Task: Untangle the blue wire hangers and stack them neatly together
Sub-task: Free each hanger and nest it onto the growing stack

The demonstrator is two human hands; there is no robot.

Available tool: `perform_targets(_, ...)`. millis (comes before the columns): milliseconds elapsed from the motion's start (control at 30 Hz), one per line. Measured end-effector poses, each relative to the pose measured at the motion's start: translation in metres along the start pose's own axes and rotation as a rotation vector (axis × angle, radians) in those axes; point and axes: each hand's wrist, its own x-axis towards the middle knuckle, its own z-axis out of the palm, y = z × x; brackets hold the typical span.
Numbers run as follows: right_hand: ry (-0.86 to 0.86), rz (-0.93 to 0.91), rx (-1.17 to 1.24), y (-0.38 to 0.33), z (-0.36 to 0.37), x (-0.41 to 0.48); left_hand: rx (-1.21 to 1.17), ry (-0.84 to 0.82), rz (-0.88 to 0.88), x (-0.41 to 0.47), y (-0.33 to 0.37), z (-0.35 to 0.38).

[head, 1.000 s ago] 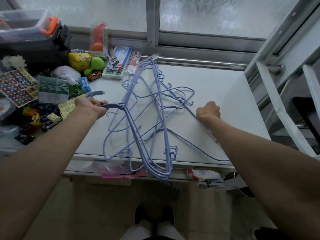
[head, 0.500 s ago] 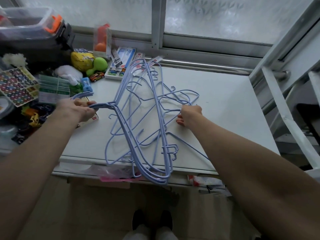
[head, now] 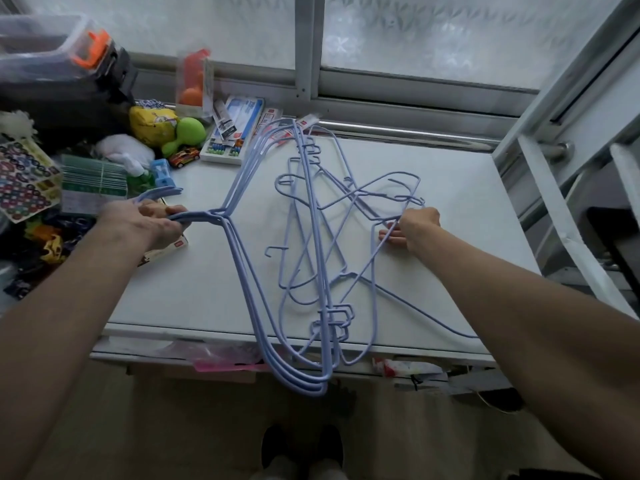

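Note:
Several blue wire hangers lie on a white table [head: 450,216]. An aligned bundle of blue hangers [head: 242,271] is held by its hook necks in my left hand [head: 152,223], with shoulders running up to the window and down past the table's front edge. A tangled heap of blue hangers [head: 332,237] lies to the right of the bundle, overlapping its lower part. My right hand [head: 414,226] pinches a wire at the right side of that tangle.
Toys, stickers, a green ball [head: 188,128], a toy car [head: 185,155] and a packaged set [head: 232,133] crowd the table's left and back. A dark bin with an orange latch [head: 90,50] stands far left. A window rail runs behind; a white metal frame [head: 554,188] stands to the right.
My left hand has drawn the aligned bundle to the left, away from the tangle. My right hand has shifted right and now pinches a wire at the tangle's edge.

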Motion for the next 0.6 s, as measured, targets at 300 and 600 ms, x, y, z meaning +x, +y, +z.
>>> perform_targets(300,0.103,-0.099,-0.076,-0.003,-0.031,0.028,0.089,0.003,-0.008,0.003,-0.011,-0.001)
perform_targets(600,0.04,-0.167,-0.254,-0.005,-0.041,0.042,0.105,-0.01,-0.016,0.012,-0.024,0.002)
